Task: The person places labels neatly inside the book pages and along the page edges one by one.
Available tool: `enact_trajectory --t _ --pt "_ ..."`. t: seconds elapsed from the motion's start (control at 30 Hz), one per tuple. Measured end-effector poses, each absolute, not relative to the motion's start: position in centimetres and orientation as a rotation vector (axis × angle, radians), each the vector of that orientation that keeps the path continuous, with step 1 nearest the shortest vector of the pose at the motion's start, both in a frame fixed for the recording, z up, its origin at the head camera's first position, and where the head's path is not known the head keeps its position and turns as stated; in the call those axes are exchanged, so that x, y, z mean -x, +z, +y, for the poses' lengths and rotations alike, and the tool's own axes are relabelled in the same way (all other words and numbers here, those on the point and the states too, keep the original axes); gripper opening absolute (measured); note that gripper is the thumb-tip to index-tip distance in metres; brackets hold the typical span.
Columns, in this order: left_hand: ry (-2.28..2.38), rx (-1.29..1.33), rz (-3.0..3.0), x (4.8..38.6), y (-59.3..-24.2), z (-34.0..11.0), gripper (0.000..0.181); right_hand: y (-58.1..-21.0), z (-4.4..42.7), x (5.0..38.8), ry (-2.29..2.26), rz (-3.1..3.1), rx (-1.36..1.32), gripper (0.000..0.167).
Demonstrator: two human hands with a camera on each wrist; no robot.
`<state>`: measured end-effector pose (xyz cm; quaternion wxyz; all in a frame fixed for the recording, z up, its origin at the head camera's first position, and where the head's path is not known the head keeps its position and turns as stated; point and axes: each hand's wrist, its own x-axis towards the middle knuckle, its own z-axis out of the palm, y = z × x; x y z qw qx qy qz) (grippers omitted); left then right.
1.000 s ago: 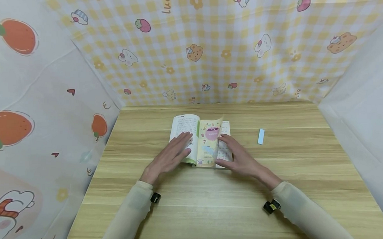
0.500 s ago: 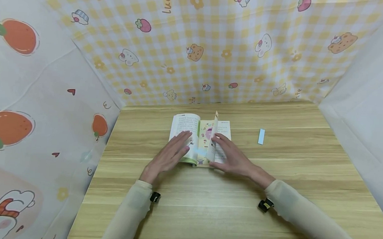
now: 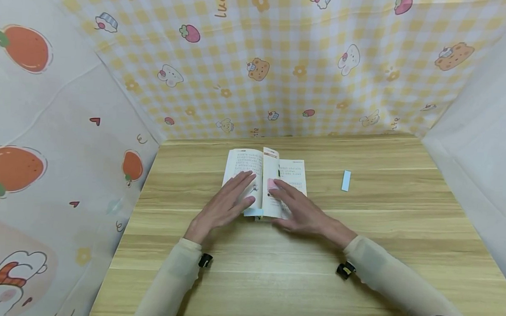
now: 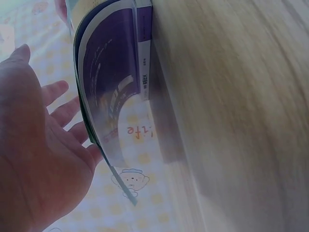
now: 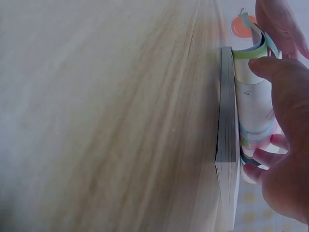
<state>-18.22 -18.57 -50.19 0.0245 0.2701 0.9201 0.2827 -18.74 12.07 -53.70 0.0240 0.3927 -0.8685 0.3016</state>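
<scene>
An open book (image 3: pixel 244 160) with printed pages lies near the middle of the table. One page (image 3: pixel 270 170) stands curled up over the book's middle. My right hand (image 3: pixel 305 212) lies over the right side with fingers spread, the fingertips touching that raised page. In the right wrist view the thumb and fingers of the right hand (image 5: pixel 289 145) lie along the curved page (image 5: pixel 253 101). My left hand (image 3: pixel 223 201) lies over the left-hand pages with fingers extended; the left wrist view shows its fingers by the book's purple cover (image 4: pixel 108 58). A light blue strip (image 3: pixel 252 212) lies at the left pages' lower edge.
Another light blue strip (image 3: pixel 345 181) lies on the wooden table (image 3: pixel 264 281) to the right of the book. A yellow checked cloth (image 3: pixel 298 94) hangs behind the table, with a white printed cloth (image 3: pixel 66 168) on the left side and plain white on the right.
My right hand has moved leftward and the raised page has swung left with it, over the book's middle. The blue strip from the page now shows at the lower left. My left hand has barely moved.
</scene>
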Motion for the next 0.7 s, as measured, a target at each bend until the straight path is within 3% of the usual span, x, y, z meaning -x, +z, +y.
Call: enact_trajectory --t 0.37,0.7 --pt "0.74 -0.855 2.878 18.2 -49.7 -18.1 0.078 -53.7 11.9 18.5 0.854 -2.577 -1.349 0.075" --pt "0.669 -0.887 2.882 18.1 -49.7 -18.0 0.081 -53.2 11.4 17.7 0.86 -2.627 -1.393 0.07"
